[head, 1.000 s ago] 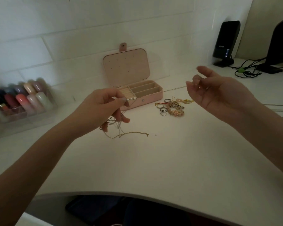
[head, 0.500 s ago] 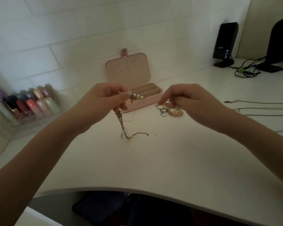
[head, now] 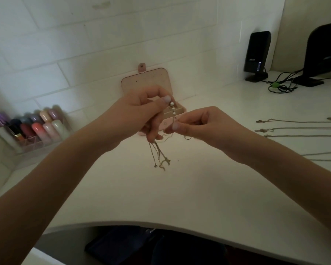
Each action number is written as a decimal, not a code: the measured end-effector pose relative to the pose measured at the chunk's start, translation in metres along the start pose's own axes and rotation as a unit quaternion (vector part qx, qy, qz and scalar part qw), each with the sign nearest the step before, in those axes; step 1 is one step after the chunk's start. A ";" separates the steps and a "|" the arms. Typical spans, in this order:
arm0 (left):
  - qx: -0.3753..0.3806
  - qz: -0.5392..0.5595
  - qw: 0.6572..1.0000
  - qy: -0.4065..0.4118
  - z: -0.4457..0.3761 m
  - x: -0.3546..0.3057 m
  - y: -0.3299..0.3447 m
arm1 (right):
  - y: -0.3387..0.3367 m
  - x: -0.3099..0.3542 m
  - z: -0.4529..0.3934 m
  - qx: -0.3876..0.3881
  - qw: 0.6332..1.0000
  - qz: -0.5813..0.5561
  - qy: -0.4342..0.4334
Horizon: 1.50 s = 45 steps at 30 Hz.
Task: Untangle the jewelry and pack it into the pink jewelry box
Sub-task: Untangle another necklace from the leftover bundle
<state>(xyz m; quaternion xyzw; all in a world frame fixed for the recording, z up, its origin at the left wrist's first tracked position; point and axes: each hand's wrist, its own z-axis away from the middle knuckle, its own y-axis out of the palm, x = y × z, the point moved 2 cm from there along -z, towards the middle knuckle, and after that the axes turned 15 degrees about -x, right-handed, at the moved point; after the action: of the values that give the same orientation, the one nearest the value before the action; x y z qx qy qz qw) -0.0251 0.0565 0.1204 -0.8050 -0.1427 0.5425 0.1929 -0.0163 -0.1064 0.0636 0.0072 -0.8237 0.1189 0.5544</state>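
Right hand [head: 197, 124] now pinching tangled chains [head: 159, 155].

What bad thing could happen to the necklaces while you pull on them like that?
The left hand grips a tangled bunch of chains, and the right hand pinches one thin strand. A hard pull could tighten the knot or snap that strand. The loose ends dangle just above the table, so they might catch and twist again. A slipped chain could also land on the straightened necklaces to the right and tangle with them.
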 end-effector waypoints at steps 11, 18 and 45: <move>0.004 -0.042 0.998 -0.041 -0.007 0.021 -0.012 | -0.014 -0.010 -0.010 -0.041 0.963 -0.225 0.140; -0.010 0.071 0.990 -0.125 -0.011 0.027 -0.010 | -0.020 -0.015 -0.011 -0.020 0.904 -0.371 0.209; -0.132 -0.103 0.973 -0.158 -0.009 0.067 -0.066 | -0.062 -0.017 -0.023 -0.188 0.970 -0.137 0.067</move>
<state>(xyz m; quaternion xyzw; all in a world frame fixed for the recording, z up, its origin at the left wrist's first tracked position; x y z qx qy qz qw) 0.0070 0.1431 0.0995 -0.7083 -0.3235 0.6168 0.1151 0.0205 -0.1639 0.0683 0.0074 -0.7834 -0.1149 0.6108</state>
